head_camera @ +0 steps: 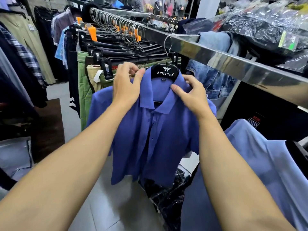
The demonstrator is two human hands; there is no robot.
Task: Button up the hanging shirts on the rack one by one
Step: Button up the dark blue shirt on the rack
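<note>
A dark blue short-sleeved shirt [150, 134] hangs on a black hanger [165, 71] from the steel rail [208, 52]. Its front placket runs down the middle with small buttons showing. My left hand [126, 84] pinches the left side of the collar near the hanger's shoulder. My right hand [190, 92] grips the right collar flap, thumb on top of the fabric. A lighter blue shirt [266, 155] hangs at the lower right, partly out of frame.
Many dark trousers on clip hangers [116, 47] fill the rail to the left, with green and beige trousers [86, 90] in front. Denim garments [215, 75] hang behind the rail. Plastic-wrapped clothes [266, 27] lie on top at the right. A black plastic bag [168, 194] lies on the floor.
</note>
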